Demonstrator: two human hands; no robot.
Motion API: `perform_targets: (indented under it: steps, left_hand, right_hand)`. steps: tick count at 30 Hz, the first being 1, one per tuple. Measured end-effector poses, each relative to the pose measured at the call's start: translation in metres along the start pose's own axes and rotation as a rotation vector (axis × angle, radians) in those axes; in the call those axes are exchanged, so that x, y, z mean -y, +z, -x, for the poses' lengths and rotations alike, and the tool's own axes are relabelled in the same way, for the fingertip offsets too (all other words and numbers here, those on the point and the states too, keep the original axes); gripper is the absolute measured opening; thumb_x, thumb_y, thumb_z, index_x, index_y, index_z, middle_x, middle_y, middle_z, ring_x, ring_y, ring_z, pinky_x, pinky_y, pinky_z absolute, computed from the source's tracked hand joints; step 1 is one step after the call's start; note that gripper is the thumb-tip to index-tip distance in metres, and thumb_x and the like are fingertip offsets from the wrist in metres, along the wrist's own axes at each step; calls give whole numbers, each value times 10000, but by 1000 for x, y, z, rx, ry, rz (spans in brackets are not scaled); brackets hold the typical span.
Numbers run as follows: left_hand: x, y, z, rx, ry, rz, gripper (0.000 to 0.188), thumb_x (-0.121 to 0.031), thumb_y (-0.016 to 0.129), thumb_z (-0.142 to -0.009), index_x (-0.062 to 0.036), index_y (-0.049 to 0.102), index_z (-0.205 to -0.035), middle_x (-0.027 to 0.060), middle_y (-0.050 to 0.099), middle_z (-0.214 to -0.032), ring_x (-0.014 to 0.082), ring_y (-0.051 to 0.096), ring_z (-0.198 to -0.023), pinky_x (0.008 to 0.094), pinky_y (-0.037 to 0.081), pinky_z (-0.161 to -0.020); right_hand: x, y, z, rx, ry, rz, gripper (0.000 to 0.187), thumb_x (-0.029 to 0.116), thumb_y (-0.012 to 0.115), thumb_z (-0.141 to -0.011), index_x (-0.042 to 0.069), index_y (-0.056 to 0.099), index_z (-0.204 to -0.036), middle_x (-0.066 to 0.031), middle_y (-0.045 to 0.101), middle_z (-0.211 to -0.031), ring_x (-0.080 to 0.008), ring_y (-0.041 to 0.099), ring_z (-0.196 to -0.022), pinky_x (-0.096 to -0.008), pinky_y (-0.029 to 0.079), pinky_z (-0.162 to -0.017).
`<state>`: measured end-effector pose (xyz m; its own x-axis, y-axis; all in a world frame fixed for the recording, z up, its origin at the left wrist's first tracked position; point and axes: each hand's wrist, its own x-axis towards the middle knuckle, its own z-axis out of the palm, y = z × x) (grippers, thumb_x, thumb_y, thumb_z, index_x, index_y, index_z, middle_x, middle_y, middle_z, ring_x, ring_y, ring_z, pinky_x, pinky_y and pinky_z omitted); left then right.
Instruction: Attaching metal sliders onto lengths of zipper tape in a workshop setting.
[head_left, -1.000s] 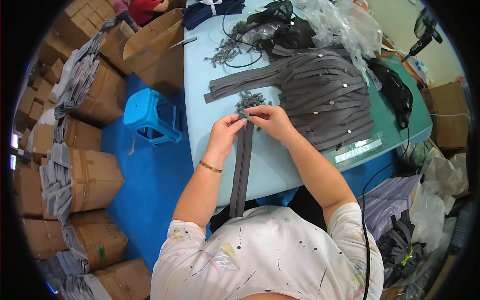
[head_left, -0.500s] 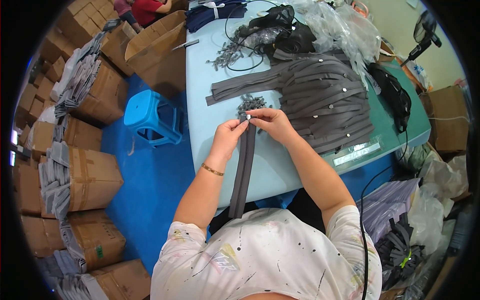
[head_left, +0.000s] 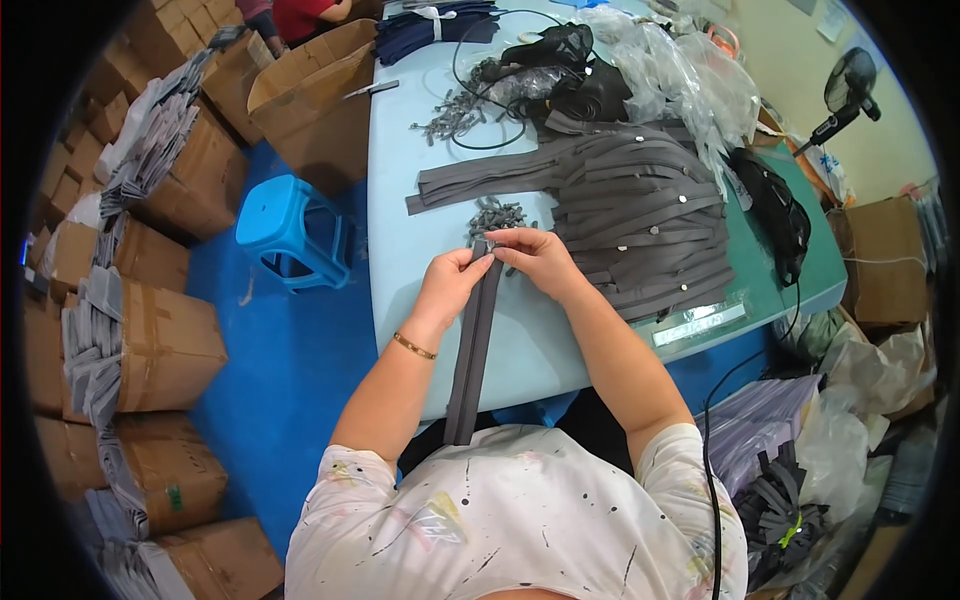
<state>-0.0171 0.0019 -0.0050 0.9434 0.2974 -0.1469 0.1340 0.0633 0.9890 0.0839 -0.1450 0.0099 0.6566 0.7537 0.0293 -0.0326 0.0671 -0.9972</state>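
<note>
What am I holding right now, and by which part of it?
A long, dark grey fabric zipper strip, pinched at its far end by the left hand, with the right hand there too, its grip unclear.

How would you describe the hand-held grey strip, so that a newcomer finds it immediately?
Start at the near side of the pale blue table. There the left hand holds one grey strip by its upper end, where the right hand touches it. Unlike the heap of similar strips to the right, it is held alone, pointing toward the white shirt.
</note>
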Motion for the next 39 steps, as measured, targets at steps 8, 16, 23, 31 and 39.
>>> perform_targets:
  steps: [8,16,23,31,39]
  left_hand:
    - [-20,12,9,-42,7,-37,294,-142,598,-867,-73,479,-607,-78,426,-597,11,339,-561,202,294,-478]
    - [-15,9,8,-47,36,-8,268,-131,587,-872,-58,506,-627,-69,447,-604,11,354,-562,200,298,-477]
    - [-5,7,4,-32,71,-12,158,-120,558,-889,-4,615,-798,-36,557,-702,20,447,-619,187,373,-532]
    - [-14,15,12,28,105,-168,157,-129,523,-907,-1,612,-883,-40,560,-747,21,447,-652,190,380,-559]
    - [-8,14,12,5,121,-239,155,-123,524,-904,-3,622,-908,-43,555,-738,24,439,-638,190,367,-548]
  right_hand:
    - [2,-2,2,-2,23,40,251,64,625,-828,67,647,-1079,5,639,-942,-58,556,-850,-203,446,-753]
    - [-1,2,2,-10,-40,59,228,81,629,-836,71,657,-1062,17,627,-917,-51,532,-822,-200,430,-721]
    - [-1,5,3,-95,-269,303,211,49,646,-801,88,675,-1007,-17,625,-843,-73,564,-726,-208,462,-666]
    - [10,-1,6,-133,-192,293,169,75,682,-774,41,672,-939,-25,639,-783,-69,572,-665,-218,477,-620]
    - [8,2,8,-129,-92,273,168,82,683,-783,22,665,-939,-12,632,-755,-58,570,-681,-207,468,-625]
